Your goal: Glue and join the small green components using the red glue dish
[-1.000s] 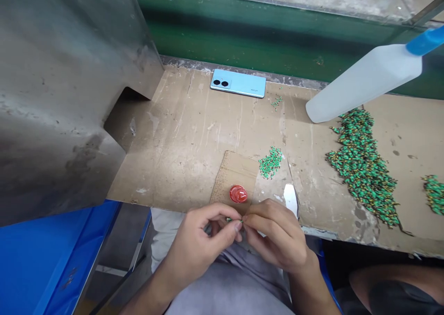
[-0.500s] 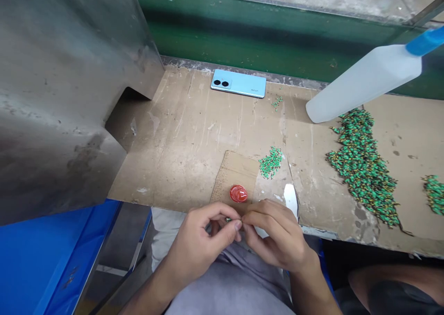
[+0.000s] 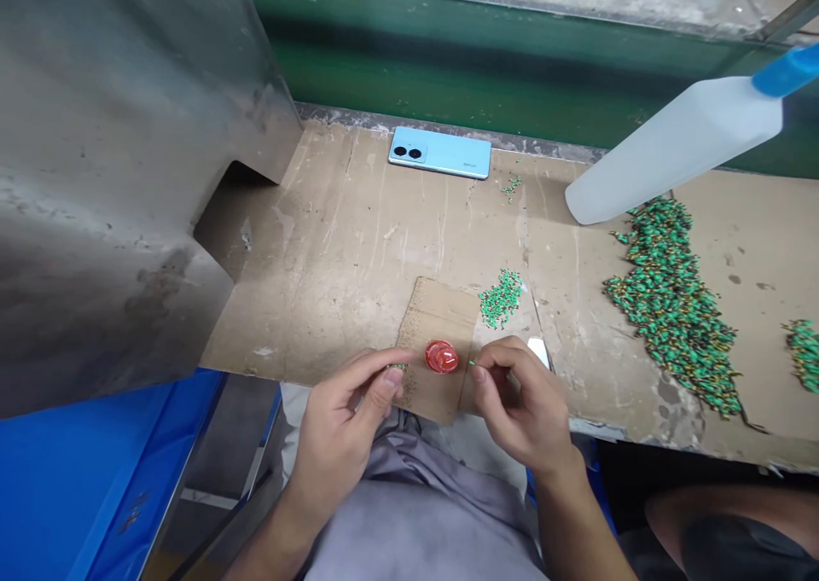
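Green pin (image 3: 472, 363) is pinched in right hand (image 3: 521, 402) fingers at the table (image 3: 333, 248) front edge; left hand (image 3: 345, 415) fingers pinch tiny green piece (image 3: 400, 366) beside red cap (image 3: 440, 357).

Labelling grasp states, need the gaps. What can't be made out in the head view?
Head view only:
Green pin in right hand: too small to identify; fingers cover most of it.
Left hand: green speck at fingertips, too small to tell if pinched.
White strip: right hand hides its near end.
Bottle: cap end cut off by right edge.
Phone logo: too small to read.
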Motion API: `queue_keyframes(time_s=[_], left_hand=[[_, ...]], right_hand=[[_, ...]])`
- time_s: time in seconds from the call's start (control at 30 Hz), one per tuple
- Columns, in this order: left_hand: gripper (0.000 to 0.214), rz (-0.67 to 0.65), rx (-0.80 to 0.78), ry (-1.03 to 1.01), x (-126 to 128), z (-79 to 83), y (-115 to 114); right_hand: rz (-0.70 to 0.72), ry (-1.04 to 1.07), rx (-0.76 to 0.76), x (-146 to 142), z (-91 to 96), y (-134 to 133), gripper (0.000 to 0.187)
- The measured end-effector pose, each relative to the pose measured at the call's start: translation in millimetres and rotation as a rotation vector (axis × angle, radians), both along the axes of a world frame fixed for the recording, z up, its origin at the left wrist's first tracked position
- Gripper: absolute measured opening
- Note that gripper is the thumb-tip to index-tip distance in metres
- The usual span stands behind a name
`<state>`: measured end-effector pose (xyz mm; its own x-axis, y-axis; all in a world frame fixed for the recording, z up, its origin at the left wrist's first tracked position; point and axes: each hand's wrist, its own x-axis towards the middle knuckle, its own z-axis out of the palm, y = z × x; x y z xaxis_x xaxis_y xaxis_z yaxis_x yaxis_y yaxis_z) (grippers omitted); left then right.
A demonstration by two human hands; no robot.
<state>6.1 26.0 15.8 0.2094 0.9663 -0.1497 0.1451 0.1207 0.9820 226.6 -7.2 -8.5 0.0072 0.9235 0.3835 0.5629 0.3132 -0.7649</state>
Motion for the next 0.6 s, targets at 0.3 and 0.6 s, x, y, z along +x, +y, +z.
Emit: queue_keyframes(time_s=[0.3, 0.6], left_hand=[[0.019, -0.001, 0.112, -0.025, -0.8, -4.3, 1.7], [0.017, -0.003, 0.112, 0.012, -0.7, -4.4, 2.2]], right_hand=[[0.047, 0.111, -0.108, 4.3, -4.2, 5.5, 0.015], [0.083, 0.12, -0.056, 6.5, -3.6, 5.3, 0.017]])
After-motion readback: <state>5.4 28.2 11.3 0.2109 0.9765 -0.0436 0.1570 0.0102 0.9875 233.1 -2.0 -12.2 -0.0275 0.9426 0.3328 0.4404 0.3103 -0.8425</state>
